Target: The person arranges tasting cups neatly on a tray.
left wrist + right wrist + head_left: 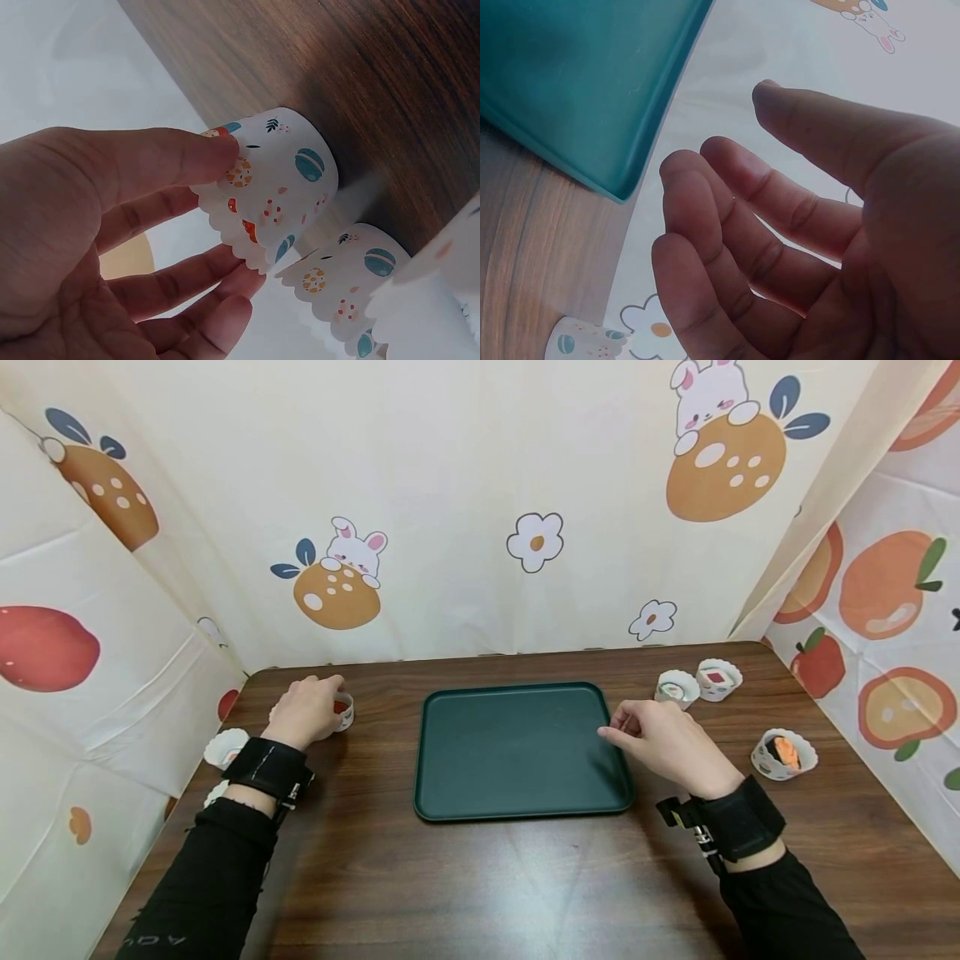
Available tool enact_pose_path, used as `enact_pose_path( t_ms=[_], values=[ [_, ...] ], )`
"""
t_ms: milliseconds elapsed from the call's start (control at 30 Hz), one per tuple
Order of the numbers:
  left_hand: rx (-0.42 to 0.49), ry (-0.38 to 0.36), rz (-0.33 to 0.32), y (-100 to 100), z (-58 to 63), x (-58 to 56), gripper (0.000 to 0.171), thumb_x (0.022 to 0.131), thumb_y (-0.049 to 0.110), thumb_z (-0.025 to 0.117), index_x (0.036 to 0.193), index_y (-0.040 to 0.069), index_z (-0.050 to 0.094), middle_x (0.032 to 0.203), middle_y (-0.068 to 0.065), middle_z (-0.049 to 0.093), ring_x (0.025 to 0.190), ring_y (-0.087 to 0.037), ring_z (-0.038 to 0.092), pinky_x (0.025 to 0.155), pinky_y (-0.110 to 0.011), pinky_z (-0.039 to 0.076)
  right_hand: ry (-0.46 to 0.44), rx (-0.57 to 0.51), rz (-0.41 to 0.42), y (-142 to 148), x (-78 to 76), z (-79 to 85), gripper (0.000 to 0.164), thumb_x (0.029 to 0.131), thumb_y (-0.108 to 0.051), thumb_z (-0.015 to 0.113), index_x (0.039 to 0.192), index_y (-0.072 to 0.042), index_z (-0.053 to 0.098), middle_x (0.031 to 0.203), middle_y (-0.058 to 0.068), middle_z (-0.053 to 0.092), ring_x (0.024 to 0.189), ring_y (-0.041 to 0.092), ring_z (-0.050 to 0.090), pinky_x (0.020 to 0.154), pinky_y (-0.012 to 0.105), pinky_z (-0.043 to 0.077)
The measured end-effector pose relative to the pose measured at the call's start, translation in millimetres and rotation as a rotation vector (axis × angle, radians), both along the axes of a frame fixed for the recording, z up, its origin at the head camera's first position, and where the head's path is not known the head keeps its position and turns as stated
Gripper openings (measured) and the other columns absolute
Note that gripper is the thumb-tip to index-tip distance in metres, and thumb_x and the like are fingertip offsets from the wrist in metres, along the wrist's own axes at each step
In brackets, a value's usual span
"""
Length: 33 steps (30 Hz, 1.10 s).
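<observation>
My left hand (303,712) pinches a white paper baking cup (345,713) at the left of the table. In the left wrist view, the thumb presses the printed side of this paper cup (281,172) near its scalloped rim, with fingers on the opposite side. Something red shows inside it. Another paper cup (352,285) stands right behind. My right hand (667,739), its fingers loosely bent, hovers at the right edge of a dark green rectangular tray (517,810) and holds nothing. The right wrist view shows a gap between thumb and fingers.
Right of the tray stand paper cups: one with a white piece (675,692), one with a red-and-white piece (716,678), and one with orange-topped sushi (784,753). Near my left wrist is another paper cup (225,747), one more partly hidden. A patterned curtain (450,527) borders the brown table (480,893).
</observation>
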<state>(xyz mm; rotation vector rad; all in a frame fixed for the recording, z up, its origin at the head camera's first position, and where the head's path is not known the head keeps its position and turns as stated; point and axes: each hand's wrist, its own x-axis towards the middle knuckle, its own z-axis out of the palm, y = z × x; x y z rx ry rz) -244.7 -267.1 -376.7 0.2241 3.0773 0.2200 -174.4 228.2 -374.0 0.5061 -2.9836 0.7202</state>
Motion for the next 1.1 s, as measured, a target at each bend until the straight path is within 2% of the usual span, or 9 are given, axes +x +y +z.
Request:
enact_pose_path(
  t_ms=[267, 400, 867, 1100],
  values=[
    [-0.003, 0.044, -0.075, 3.8, 1.5, 2.2, 0.041, 0.093, 0.01, 0.078, 0.128, -0.007, 0.068, 0.114, -0.03, 0.072, 0.108, -0.049, 0.065, 0.094, -0.062, 0.053, 0.007, 0.001, 0.004, 0.3, -0.7, -0.7, 0.023, 0.103, -0.031, 0.073, 0.092, -0.011, 0.074, 0.073, -0.006, 0.068, 0.065, 0.007, 0.058, 0.061, 0.028, 0.046],
    [-0.001, 0.058, -0.102, 5.9, 1.4, 4.1, 0.038, 0.093, 0.013, 0.079, 0.125, -0.006, 0.069, 0.108, -0.027, 0.073, 0.103, -0.046, 0.065, 0.09, -0.06, 0.054, 0.005, -0.001, 0.005, 0.3, -0.6, -0.7, 0.022, 0.103, -0.03, 0.073, 0.092, -0.011, 0.074, 0.073, -0.006, 0.068, 0.065, 0.007, 0.058, 0.061, 0.028, 0.046],
    [0.04, 0.015, -0.085, 12.7, -2.7, 6.6, 0.039, 0.096, 0.013, 0.078, 0.129, -0.005, 0.067, 0.113, -0.027, 0.072, 0.105, -0.043, 0.063, 0.084, -0.056, 0.058, 0.008, 0.001, 0.005, 0.1, 0.2, -0.3, 0.022, 0.103, -0.03, 0.073, 0.091, -0.011, 0.073, 0.073, -0.005, 0.068, 0.065, 0.007, 0.058, 0.062, 0.028, 0.046],
    [0.054, -0.001, -0.083, 17.2, -1.0, 9.4, 0.041, 0.095, 0.013, 0.079, 0.13, -0.005, 0.067, 0.116, -0.028, 0.07, 0.108, -0.044, 0.063, 0.087, -0.058, 0.058, 0.009, 0.006, 0.004, -0.4, 0.7, 0.1, 0.022, 0.103, -0.03, 0.074, 0.091, -0.012, 0.073, 0.073, -0.006, 0.068, 0.065, 0.007, 0.058, 0.062, 0.028, 0.046]
  ],
)
